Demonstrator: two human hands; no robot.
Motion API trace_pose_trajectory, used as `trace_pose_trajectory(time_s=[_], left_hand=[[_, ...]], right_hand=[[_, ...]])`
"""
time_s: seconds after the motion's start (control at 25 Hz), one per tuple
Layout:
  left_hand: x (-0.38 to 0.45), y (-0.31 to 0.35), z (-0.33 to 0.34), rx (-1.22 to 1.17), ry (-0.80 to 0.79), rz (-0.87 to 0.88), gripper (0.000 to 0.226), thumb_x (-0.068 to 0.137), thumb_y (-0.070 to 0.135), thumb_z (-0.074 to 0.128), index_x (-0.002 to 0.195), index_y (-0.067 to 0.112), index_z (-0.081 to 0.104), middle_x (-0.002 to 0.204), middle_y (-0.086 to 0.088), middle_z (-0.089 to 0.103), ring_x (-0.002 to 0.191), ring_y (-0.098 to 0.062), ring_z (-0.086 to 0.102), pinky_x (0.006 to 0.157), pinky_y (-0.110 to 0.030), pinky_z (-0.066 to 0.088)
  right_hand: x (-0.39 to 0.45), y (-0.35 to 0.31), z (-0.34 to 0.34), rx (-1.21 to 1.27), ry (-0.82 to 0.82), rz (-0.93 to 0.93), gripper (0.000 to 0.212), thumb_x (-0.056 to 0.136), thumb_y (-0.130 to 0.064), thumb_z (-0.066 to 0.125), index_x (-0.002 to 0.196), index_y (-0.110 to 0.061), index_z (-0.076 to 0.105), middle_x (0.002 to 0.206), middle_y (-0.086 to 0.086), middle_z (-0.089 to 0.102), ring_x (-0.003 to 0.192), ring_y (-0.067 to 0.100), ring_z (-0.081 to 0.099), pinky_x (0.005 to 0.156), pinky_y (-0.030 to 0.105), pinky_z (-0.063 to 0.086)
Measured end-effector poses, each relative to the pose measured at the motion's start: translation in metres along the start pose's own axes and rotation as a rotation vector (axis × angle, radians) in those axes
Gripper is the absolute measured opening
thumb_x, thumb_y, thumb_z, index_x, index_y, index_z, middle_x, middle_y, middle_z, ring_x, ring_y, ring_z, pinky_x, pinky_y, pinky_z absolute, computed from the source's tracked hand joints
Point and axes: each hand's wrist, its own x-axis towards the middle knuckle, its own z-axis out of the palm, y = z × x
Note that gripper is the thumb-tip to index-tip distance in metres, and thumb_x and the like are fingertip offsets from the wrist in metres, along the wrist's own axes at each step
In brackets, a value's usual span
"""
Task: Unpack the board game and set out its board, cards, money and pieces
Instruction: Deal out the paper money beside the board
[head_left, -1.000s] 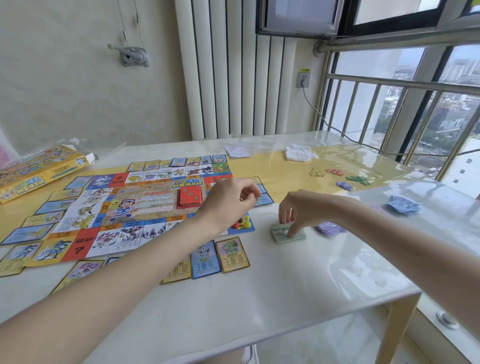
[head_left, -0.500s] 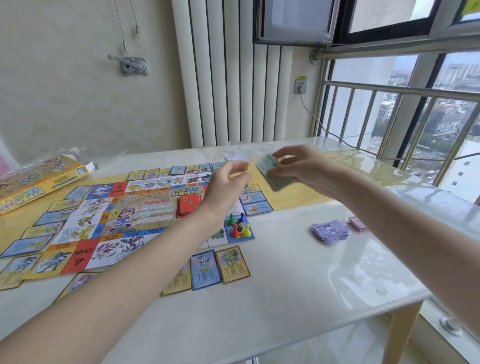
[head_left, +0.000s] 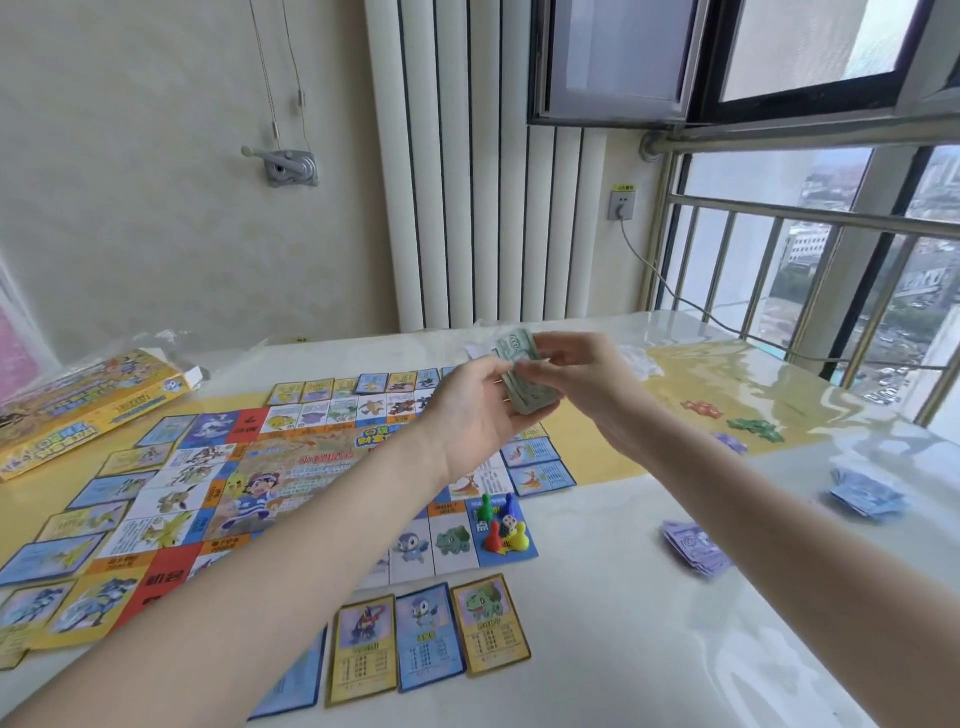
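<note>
A: Board (head_left: 218, 493) lying open at left of frame; which step?
B: Money. Left hand (head_left: 475, 410) is cradling green banknotes (head_left: 522, 374) at centre; right hand (head_left: 576, 371) is pinching the top one.
A: Next?
B: Likely setting them beside the purple banknotes (head_left: 693, 548), lower right.

Open tabletop (head_left: 597, 649) is left between the cards (head_left: 431, 642) along the board (head_left: 218, 499) and the purple notes (head_left: 693, 548). The far-right passage is narrowed by blue notes (head_left: 865, 493) and small plastic pieces (head_left: 753, 428); the pawns (head_left: 501, 527) are clustered at the board's corner.
</note>
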Motion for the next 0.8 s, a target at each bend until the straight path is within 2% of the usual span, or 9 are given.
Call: trace_pose_trajectory(time_s=[0.08, 0.16, 0.24, 0.32, 0.44, 0.52, 0.6, 0.72, 0.8], left_hand=[[0.009, 0.005, -0.006, 0.012, -0.008, 0.029, 0.026, 0.097, 0.006, 0.033, 0.113, -0.002, 0.052, 0.100, -0.020, 0.061, 0.088, -0.027, 0.061, 0.085, -0.040, 0.053], [0.016, 0.009, -0.013, 0.031, 0.011, 0.059, 0.026, 0.096, 0.003, 0.039, 0.119, -0.004, 0.049, 0.101, -0.021, 0.063, 0.087, -0.027, 0.063, 0.078, -0.038, 0.055], [0.025, 0.011, -0.019, 0.070, 0.066, 0.057, 0.025, 0.094, 0.000, 0.043, 0.118, -0.004, 0.050, 0.101, -0.022, 0.063, 0.085, -0.028, 0.065, 0.071, -0.036, 0.057], [0.035, 0.013, -0.022, 0.161, 0.121, 0.044, 0.021, 0.093, -0.002, 0.045, 0.113, -0.003, 0.053, 0.097, -0.022, 0.064, 0.082, -0.028, 0.065, 0.067, -0.034, 0.057], [0.051, 0.021, -0.029, 0.266, 0.214, 0.062, 0.020, 0.092, -0.003, 0.047, 0.111, -0.002, 0.053, 0.099, -0.023, 0.064, 0.083, -0.028, 0.064, 0.061, -0.031, 0.057], [0.060, 0.025, -0.040, 0.295, 0.271, 0.090, 0.018, 0.093, -0.003, 0.047, 0.110, -0.001, 0.053, 0.110, -0.027, 0.062, 0.091, -0.031, 0.063, 0.060, -0.030, 0.057], [0.064, 0.027, -0.051, 0.319, 0.305, 0.094, 0.015, 0.093, -0.002, 0.047, 0.105, 0.000, 0.055, 0.114, -0.027, 0.061, 0.095, -0.032, 0.062, 0.060, -0.029, 0.057], [0.067, 0.025, -0.064, 0.340, 0.314, 0.074, 0.013, 0.092, -0.002, 0.048, 0.103, 0.001, 0.056, 0.113, -0.026, 0.062, 0.093, -0.030, 0.063, 0.059, -0.028, 0.058], [0.069, 0.022, -0.068, 0.343, 0.319, 0.058, 0.016, 0.092, -0.002, 0.048, 0.107, -0.001, 0.055, 0.113, -0.026, 0.062, 0.096, -0.032, 0.063, 0.060, -0.028, 0.057]], right_hand=[[0.011, 0.005, 0.000, -0.053, 0.048, -0.017, 0.032, 0.080, -0.009, 0.069, 0.110, -0.015, 0.065, 0.095, 0.004, 0.055, 0.068, 0.008, 0.051, 0.056, 0.012, 0.046], [0.021, 0.011, -0.003, 0.018, 0.098, 0.025, 0.027, 0.076, -0.011, 0.073, 0.101, -0.012, 0.064, 0.087, 0.002, 0.050, 0.066, 0.008, 0.048, 0.057, 0.016, 0.043], [0.029, 0.020, -0.004, 0.077, 0.120, 0.041, 0.016, 0.075, -0.009, 0.074, 0.083, -0.008, 0.059, 0.072, 0.003, 0.052, 0.056, 0.006, 0.047, 0.050, 0.014, 0.037], [0.038, 0.026, -0.006, 0.105, 0.110, 0.069, 0.017, 0.076, -0.008, 0.073, 0.070, -0.007, 0.056, 0.062, 0.003, 0.054, 0.050, 0.008, 0.043, 0.046, 0.016, 0.034], [0.060, 0.034, -0.020, 0.149, 0.134, 0.205, 0.015, 0.078, -0.009, 0.071, 0.071, -0.005, 0.059, 0.063, 0.004, 0.055, 0.055, 0.011, 0.043, 0.051, 0.021, 0.035], [0.076, 0.049, -0.033, 0.032, 0.195, 0.297, 0.014, 0.077, -0.009, 0.071, 0.082, 0.002, 0.063, 0.062, 0.004, 0.054, 0.054, 0.011, 0.042, 0.051, 0.020, 0.035], [0.086, 0.073, -0.043, -0.185, 0.184, 0.381, 0.019, 0.076, -0.006, 0.072, 0.089, 0.004, 0.064, 0.062, 0.005, 0.054, 0.052, 0.012, 0.041, 0.047, 0.020, 0.033], [0.085, 0.101, -0.043, -0.393, 0.114, 0.494, 0.021, 0.073, -0.006, 0.075, 0.080, -0.008, 0.056, 0.070, 0.007, 0.055, 0.056, 0.013, 0.044, 0.047, 0.022, 0.035], [0.084, 0.110, -0.042, -0.408, 0.119, 0.490, 0.026, 0.072, -0.009, 0.077, 0.077, -0.011, 0.051, 0.070, 0.006, 0.055, 0.056, 0.013, 0.045, 0.047, 0.023, 0.036]])
